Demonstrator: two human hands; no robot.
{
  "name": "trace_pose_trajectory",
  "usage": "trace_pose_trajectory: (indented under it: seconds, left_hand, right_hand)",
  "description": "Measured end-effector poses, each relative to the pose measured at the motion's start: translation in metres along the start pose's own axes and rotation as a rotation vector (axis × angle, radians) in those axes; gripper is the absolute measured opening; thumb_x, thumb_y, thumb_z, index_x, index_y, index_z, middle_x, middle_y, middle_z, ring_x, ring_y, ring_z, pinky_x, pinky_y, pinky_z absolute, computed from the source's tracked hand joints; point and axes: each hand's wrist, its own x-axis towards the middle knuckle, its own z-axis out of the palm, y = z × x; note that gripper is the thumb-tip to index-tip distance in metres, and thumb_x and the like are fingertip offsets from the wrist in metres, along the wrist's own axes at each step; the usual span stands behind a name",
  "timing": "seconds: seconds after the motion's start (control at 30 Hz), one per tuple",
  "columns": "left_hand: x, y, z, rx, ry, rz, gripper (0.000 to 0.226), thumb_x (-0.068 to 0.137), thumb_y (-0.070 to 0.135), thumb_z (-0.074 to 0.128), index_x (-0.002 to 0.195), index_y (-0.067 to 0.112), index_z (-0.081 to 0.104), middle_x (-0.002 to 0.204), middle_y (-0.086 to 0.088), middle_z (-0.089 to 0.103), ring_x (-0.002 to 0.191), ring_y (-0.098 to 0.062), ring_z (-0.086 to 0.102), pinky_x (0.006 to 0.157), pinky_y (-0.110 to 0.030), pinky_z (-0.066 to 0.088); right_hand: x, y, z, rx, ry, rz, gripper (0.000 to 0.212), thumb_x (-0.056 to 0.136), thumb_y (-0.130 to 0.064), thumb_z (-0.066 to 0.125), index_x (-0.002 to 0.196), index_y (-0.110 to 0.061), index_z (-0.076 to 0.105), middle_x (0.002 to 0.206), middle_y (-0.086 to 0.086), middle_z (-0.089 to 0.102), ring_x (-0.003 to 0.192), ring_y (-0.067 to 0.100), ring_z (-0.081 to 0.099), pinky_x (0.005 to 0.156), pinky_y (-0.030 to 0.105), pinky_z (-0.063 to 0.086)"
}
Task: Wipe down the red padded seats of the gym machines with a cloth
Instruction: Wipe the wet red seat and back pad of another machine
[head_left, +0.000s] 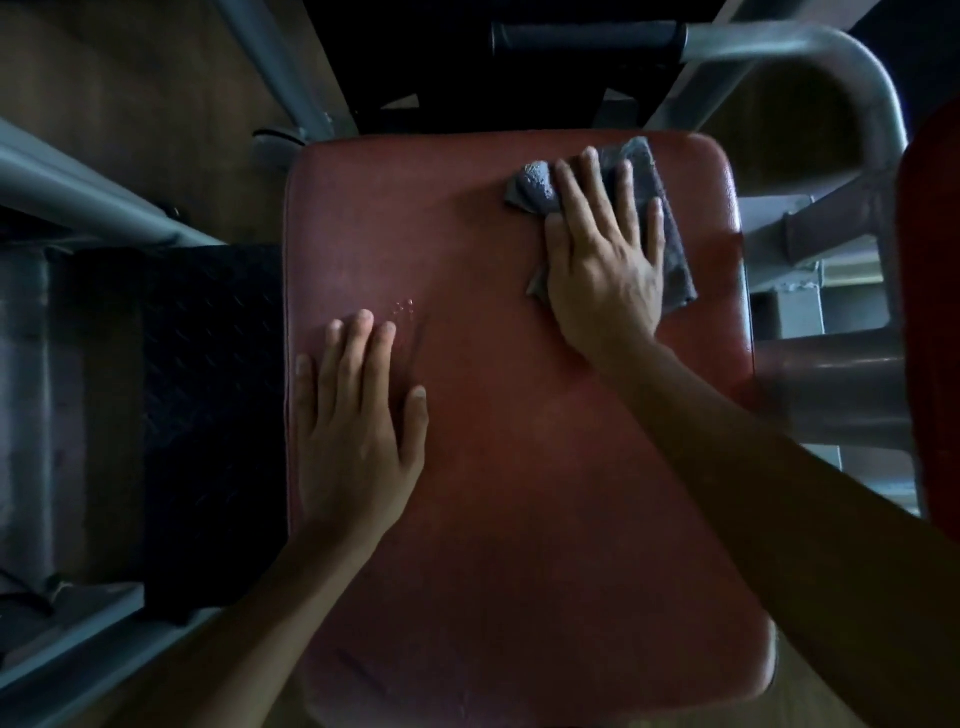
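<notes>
A red padded seat (519, 467) fills the middle of the head view. A dark grey cloth (670, 244) lies crumpled on its far right part. My right hand (602, 260) presses flat on the cloth with straight, spread fingers. My left hand (358, 415) rests flat on the seat near its left edge, fingers straight, holding nothing. A few small water drops (404, 307) sit on the seat just beyond my left fingertips.
Grey metal frame tubes (831, 384) run close along the seat's right side, with another red pad (935, 312) at the right edge. A black textured footplate (208, 415) and grey bars (78, 202) lie left. A black roller (587, 41) sits beyond the seat.
</notes>
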Motion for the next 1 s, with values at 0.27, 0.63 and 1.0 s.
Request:
trace_pose_trajectory:
  seconds: [0.27,0.63,1.0]
  left_hand:
    - [0.001,0.0,-0.001,-0.008,0.011,0.008,0.058,0.1,0.037,0.041,0.151,0.01,0.035,0.16,-0.008,0.029,0.151,-0.024,0.017,0.122,-0.049,0.018]
    - [-0.032,-0.016,-0.004,-0.162,0.023,-0.04,0.053,0.104,0.028,0.04,0.151,0.007,0.033,0.161,-0.009,0.026,0.152,-0.023,0.016,0.12,-0.051,0.023]
    - [-0.052,0.062,-0.018,-0.305,0.101,0.071,0.041,0.099,0.016,0.041,0.135,0.006,0.056,0.148,-0.012,0.048,0.143,-0.028,0.036,0.121,-0.051,0.018]
  right_hand:
    - [-0.002,0.006,-0.002,-0.007,-0.049,-0.085,0.049,0.106,-0.043,0.022,0.154,-0.037,0.026,0.163,-0.013,0.019,0.152,0.014,0.011,0.124,0.042,0.006]
    - [-0.151,-0.024,0.007,0.04,-0.181,-0.013,0.05,0.106,-0.043,0.021,0.156,-0.039,0.016,0.165,-0.014,0.004,0.152,0.01,-0.007,0.124,0.039,-0.004]
    - [-0.136,-0.01,-0.025,0.463,-0.147,-0.002,0.044,0.104,-0.036,0.039,0.147,-0.027,0.046,0.156,-0.009,0.036,0.141,0.001,0.029,0.118,0.031,0.025]
